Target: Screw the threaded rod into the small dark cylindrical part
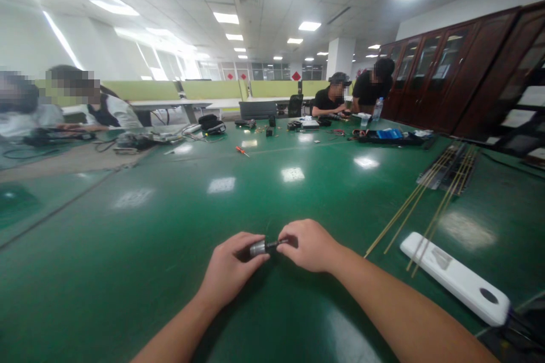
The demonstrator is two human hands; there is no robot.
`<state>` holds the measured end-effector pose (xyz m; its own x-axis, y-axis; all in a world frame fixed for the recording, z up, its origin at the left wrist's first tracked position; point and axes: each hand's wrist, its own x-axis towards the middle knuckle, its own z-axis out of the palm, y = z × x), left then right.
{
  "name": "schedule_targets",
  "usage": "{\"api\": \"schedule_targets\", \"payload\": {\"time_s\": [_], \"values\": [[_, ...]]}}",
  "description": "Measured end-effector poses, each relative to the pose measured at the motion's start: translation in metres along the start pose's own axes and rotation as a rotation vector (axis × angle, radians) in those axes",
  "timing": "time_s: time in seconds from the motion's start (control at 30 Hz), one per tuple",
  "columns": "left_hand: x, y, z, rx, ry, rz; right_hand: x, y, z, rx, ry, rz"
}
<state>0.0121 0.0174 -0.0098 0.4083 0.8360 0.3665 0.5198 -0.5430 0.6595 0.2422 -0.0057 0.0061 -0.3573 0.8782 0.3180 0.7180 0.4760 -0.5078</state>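
My left hand [230, 266] is closed round a small silver and black cylindrical part [258, 248], held just above the green table [179, 221]. My right hand [307, 244] is closed too, pinching the thin dark end [276, 244] that sticks out of that part. Both hands meet near the table's front middle. What the part is exactly, I cannot make out.
A long white flat device [455, 278] lies at the right, with several thin brass rods [421, 204] across it. A red-handled screwdriver [242, 151] lies further back. Tools and cables [383, 136] clutter the far end, where people sit at work on both sides.
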Motion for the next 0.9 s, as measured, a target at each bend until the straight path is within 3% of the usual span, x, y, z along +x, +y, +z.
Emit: {"api": "schedule_targets", "payload": {"time_s": [0.9], "values": [[0.0026,0.0059,-0.0029,0.019,0.015,0.003,0.0007,0.0002,-0.0043,-0.021,-0.012,0.02]]}}
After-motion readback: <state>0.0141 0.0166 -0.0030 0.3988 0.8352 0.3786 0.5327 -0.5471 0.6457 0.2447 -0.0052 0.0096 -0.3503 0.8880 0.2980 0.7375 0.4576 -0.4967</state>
